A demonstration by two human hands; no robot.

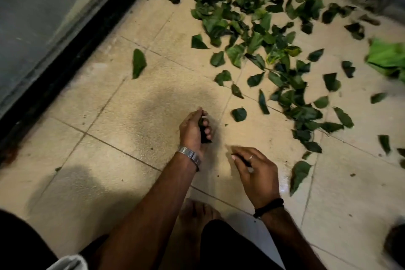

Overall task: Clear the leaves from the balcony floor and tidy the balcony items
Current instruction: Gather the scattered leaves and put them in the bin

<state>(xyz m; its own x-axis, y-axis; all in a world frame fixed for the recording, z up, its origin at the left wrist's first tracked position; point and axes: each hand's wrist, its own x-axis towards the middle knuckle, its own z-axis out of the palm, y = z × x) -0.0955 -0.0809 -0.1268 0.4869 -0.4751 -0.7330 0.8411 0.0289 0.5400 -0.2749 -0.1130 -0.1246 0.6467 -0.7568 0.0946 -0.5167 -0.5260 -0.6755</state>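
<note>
1. Left hand (pixel 194 128): grip curled tight round a wad of dark leaves (pixel 203 131), held just above the floor (pixel 122 103), frame centre. Metal watch band (pixel 189 156) on that wrist.
2. Right hand (pixel 255 171), at 4 o'clock from the left: grip pinches one dark leaf (pixel 242 159); ring (pixel 251 156) on a finger, black cord bracelet (pixel 268 207) at the wrist.
3. Scattered leaves (pixel 258 35) cover the tiles from 12 to 3 o'clock; single leaf (pixel 138 63) at 11 o'clock.
4. Black door track (pixel 72 55) runs along 9 to 12 o'clock.
5. No legible writing or brand anywhere.
</note>
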